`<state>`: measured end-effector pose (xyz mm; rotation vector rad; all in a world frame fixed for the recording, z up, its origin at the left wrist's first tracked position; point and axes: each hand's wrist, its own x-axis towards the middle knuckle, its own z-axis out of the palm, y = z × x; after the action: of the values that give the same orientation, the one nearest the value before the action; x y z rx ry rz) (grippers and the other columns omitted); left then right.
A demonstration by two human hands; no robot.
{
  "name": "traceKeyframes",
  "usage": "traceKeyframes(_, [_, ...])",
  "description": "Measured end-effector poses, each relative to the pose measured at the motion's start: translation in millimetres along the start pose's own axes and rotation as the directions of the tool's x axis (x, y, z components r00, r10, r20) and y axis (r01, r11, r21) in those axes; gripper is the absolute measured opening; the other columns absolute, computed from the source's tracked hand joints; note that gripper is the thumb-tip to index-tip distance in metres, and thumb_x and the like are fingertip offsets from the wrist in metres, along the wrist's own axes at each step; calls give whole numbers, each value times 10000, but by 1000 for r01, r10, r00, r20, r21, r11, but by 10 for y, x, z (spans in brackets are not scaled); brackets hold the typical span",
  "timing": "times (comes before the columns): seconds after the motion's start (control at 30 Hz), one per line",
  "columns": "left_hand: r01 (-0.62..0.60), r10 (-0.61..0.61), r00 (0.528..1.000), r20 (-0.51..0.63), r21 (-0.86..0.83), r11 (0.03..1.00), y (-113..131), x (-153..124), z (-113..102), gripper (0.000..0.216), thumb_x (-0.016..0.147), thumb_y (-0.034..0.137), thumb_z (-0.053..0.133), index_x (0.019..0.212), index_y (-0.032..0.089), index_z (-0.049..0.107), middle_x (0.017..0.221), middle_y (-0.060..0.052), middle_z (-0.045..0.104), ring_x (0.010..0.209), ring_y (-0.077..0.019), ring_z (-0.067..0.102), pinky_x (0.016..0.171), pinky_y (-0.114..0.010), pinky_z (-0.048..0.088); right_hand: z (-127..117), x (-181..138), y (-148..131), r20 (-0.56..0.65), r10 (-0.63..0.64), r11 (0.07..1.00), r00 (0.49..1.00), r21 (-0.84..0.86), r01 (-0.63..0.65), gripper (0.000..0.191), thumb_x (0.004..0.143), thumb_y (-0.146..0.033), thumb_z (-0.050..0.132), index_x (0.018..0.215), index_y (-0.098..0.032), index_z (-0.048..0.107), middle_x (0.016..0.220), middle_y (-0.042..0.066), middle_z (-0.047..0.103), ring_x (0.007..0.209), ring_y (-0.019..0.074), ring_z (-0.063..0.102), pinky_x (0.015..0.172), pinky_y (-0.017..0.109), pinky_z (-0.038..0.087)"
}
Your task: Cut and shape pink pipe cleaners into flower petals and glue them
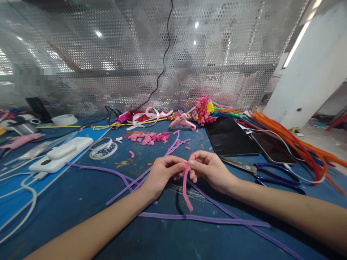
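Both hands meet over the middle of the blue table. My left hand (165, 171) pinches a pink pipe cleaner (186, 189) near its upper end. Close against it, my right hand (207, 168) is closed on the same end; the fingers hide what shape the pipe cleaner has there. Its free length hangs down toward me, slightly bent. Purple pipe cleaners (200, 218) lie crossed on the table beneath and around both hands. Beyond the hands is a pile of short curled pink pieces (149, 138).
Blue-handled scissors (279, 173), a dark tablet (231, 137) and a phone (272, 148) lie at right, beside orange pipe cleaners (287, 133). A pink glue gun (183, 121) and a pink flower bunch (204, 111) sit behind. A white power strip (61, 155) and a round bead dish (103, 150) are left.
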<state>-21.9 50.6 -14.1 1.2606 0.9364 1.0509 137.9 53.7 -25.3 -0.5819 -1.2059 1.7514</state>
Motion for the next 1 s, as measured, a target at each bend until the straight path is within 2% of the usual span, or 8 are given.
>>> traceKeyframes(0.23, [116,-87,990,114,-278,954,-68,-18,84,157,742,284,616,731,127,605,552,2,569,557,-122,557,603,-248,428,10,-17,-47,-18,-118,969,993,-220,111,173,748,-299,616,735,-145,537,536,-24,601,462,83,568,481,211,480])
traceKeyframes(0.5, [24,-16,999,-43,206,978,2,-43,50,151,685,266,660,639,127,625,549,27,546,516,-73,457,533,-190,367,-21,-56,-11,2,-196,787,981,-596,159,104,807,-269,522,777,-169,516,576,-45,544,475,78,544,474,196,440])
traceKeyframes(0.57, [48,-40,998,-55,143,989,9,-29,39,162,688,282,652,647,128,623,534,33,533,498,-68,449,518,-188,359,-63,-55,-10,81,-276,626,958,-741,243,97,840,-250,472,873,-175,525,656,-22,572,538,84,552,516,201,436])
traceKeyframes(0.63, [57,-57,994,-91,-1,998,-6,-9,29,182,701,306,638,668,129,609,538,35,521,494,-63,444,508,-182,354,-102,-54,-18,295,-369,294,881,-862,412,158,863,-207,427,984,-190,527,743,7,597,626,100,548,571,215,415])
traceKeyframes(0.73, [33,-48,993,-108,-133,991,-37,14,22,196,718,308,629,667,125,581,552,36,500,501,-55,433,498,-169,345,-138,-57,-22,666,-231,-239,710,-746,622,217,881,-181,395,1033,-207,547,718,19,600,652,128,508,569,247,353])
traceKeyframes(0.8, [32,-45,995,-93,-142,989,-47,15,30,197,724,305,626,672,122,574,566,30,506,504,-58,439,491,-169,346,-144,-61,-16,744,-125,-382,657,-647,660,194,888,-209,401,969,-198,577,691,19,596,637,138,488,542,263,315])
traceKeyframes(0.9, [36,-45,996,-71,-117,993,-46,4,59,202,723,312,626,684,120,575,578,18,530,510,-67,462,498,-175,363,-132,-67,-5,747,-112,-382,655,-641,666,202,893,-233,400,854,-183,593,710,25,603,665,144,490,561,268,317])
traceKeyframes(1.0, [36,-40,997,-68,-61,997,-40,-7,80,191,708,302,639,719,119,584,620,-1,571,556,-86,508,548,-191,402,-86,-87,-9,681,-209,-170,702,-732,659,210,894,-216,388,823,-170,580,725,33,601,688,130,505,612,246,360])
